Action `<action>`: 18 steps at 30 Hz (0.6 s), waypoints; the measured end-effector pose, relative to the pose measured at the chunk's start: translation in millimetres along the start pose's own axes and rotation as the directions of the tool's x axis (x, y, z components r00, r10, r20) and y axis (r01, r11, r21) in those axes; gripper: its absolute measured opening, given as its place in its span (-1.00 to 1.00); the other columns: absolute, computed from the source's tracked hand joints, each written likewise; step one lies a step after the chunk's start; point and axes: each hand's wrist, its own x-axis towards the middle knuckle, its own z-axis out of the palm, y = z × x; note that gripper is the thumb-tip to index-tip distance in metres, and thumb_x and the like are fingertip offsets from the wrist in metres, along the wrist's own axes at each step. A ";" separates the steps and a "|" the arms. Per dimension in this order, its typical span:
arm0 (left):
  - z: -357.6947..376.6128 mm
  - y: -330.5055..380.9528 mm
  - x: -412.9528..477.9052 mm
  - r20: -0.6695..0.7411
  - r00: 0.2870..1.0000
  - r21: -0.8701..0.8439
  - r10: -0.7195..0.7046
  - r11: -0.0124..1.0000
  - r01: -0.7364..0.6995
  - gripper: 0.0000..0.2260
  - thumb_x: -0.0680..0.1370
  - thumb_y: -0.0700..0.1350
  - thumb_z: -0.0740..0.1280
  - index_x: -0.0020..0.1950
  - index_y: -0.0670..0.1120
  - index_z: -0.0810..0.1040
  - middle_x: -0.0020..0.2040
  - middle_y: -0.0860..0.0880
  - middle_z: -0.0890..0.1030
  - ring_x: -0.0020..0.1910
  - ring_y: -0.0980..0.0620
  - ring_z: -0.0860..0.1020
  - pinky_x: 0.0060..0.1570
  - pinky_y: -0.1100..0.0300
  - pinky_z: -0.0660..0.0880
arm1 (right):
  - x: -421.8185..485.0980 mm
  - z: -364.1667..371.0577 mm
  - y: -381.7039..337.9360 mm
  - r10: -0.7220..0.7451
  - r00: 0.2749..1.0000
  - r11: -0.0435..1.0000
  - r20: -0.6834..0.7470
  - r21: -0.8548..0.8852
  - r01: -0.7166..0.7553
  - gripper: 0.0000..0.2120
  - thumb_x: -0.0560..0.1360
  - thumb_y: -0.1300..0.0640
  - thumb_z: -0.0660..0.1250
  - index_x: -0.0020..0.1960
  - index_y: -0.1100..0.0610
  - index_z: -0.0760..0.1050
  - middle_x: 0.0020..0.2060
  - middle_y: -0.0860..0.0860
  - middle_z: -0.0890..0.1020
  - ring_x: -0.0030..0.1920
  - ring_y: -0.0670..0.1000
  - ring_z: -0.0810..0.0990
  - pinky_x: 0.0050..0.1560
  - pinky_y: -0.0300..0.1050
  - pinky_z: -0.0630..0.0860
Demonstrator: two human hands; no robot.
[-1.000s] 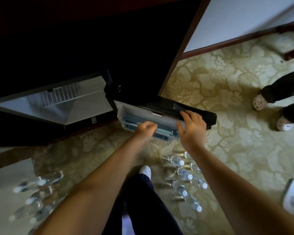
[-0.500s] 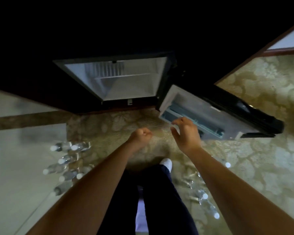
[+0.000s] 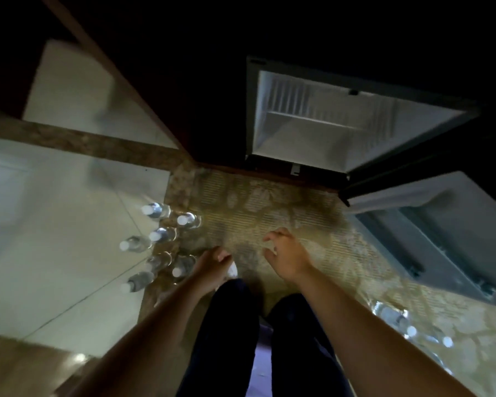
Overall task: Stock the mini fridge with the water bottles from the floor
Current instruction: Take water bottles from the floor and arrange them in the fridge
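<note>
Carpet (image 3: 269, 207): patterned and tan, it is stretching out in front of the mini fridge (image 3: 341, 124).
Tile floor (image 3: 55, 230): pale, it is lying left of the mini fridge and meeting the carpet along a seam.
Mini fridge: it is sitting low in a dark cabinet with its opening facing the person. White walls and one shelf are showing inside.
Fridge door (image 3: 447, 224): it is hanging wide open to the right of the mini fridge, showing its inner racks.
Legs (image 3: 229, 339): in dark trousers, they are standing on the carpet straight in front of the mini fridge.
Left cluster of water bottles (image 3: 161, 239): about seven are standing in front and to the left of the mini fridge, along the seam. They are upright, long axes vertical, white caps pointing up.
Right cluster of water bottles (image 3: 413, 330): these are standing in front and to the right of the mini fridge, beyond the open door. They are blurred, with caps seeming to point up.
In the way: only bare carpet is lying between the left cluster and the opening. The door is standing partly between the right cluster and the opening.
Right hand (image 3: 287, 259): it is hovering over the carpet in front of the mini fridge, fingers spread wide and bent, holding nothing.
Left hand (image 3: 212, 265): it is hanging just beside the nearest bottles of the left cluster, fingers curled in tight with nothing seen in them. Whether it is touching a bottle I cannot tell.
Shoe (image 3: 233, 269): its white toe is peeking out beside the left hand.
</note>
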 end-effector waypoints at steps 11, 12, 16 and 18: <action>-10.5 -98.4 66.8 -0.130 0.977 -0.299 -0.171 0.946 0.126 -0.73 0.51 -0.09 0.35 0.18 -0.15 0.54 0.15 -0.12 0.59 0.18 -0.05 0.53 0.19 0.10 0.44 | 107.6 87.8 -46.1 -0.040 0.968 0.998 0.246 0.061 0.025 -0.76 0.53 0.12 0.27 0.15 0.18 0.55 0.10 0.10 0.62 0.12 0.08 0.57 0.15 -0.07 0.49; -5.9 -103.6 75.6 -0.156 0.970 -0.308 -0.188 0.942 0.133 -0.75 0.52 -0.10 0.34 0.16 -0.16 0.55 0.14 -0.13 0.60 0.17 -0.07 0.53 0.19 0.09 0.44 | 117.1 97.0 -44.8 -0.043 0.965 0.998 0.260 0.051 0.031 -0.74 0.53 0.11 0.27 0.17 0.17 0.54 0.11 0.09 0.62 0.13 0.09 0.57 0.17 -0.05 0.49; 17.9 -122.9 117.0 -0.208 0.961 -0.256 -0.182 0.958 0.126 -0.79 0.58 -0.15 0.20 0.08 -0.23 0.55 0.00 -0.15 0.59 -0.07 -0.03 0.52 -0.11 0.14 0.39 | 164.9 131.0 -35.0 -0.088 0.946 0.991 0.312 -0.066 0.114 -0.69 0.54 0.08 0.28 0.24 0.14 0.48 0.16 0.10 0.59 0.16 0.10 0.55 0.16 -0.07 0.48; 29.1 -128.7 136.7 -0.239 0.944 -0.286 -0.227 0.946 0.155 -0.78 0.58 -0.17 0.20 0.08 -0.27 0.54 -0.02 -0.18 0.58 -0.08 -0.05 0.51 -0.15 0.13 0.36 | 190.0 140.5 -34.7 -0.110 0.943 0.982 0.314 -0.110 0.151 -0.65 0.53 0.08 0.30 0.28 0.14 0.46 0.18 0.11 0.57 0.18 0.11 0.54 0.18 -0.06 0.48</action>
